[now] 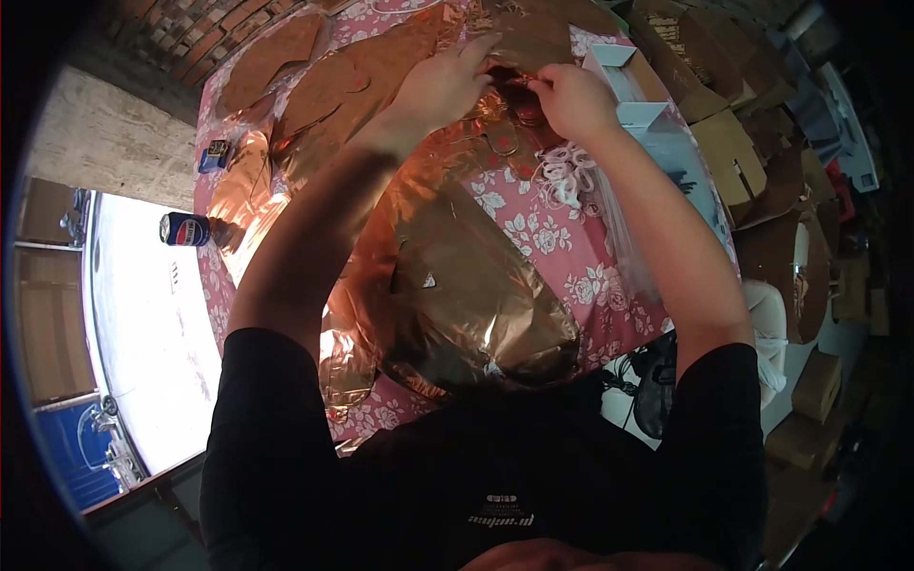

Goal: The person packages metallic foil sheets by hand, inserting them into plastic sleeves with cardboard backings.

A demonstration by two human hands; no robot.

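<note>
While right hand (574, 101) pinches foil edge (520, 82) | left hand (449, 84): grip unclear | white box (640, 115) close

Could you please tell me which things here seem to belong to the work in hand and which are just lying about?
Seemingly in use:
Copper-coloured foil at the left hand and right hand
Other foil pieces, probably

Apparently lying about:
Drinks can
Small box
Cardboard boxes
White cords, though possibly for use

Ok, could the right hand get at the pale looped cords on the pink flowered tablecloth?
Probably yes: the right hand is close and the pale looped cords look mostly uncovered, though that hand seems to be pinching copper-coloured foil.
</note>
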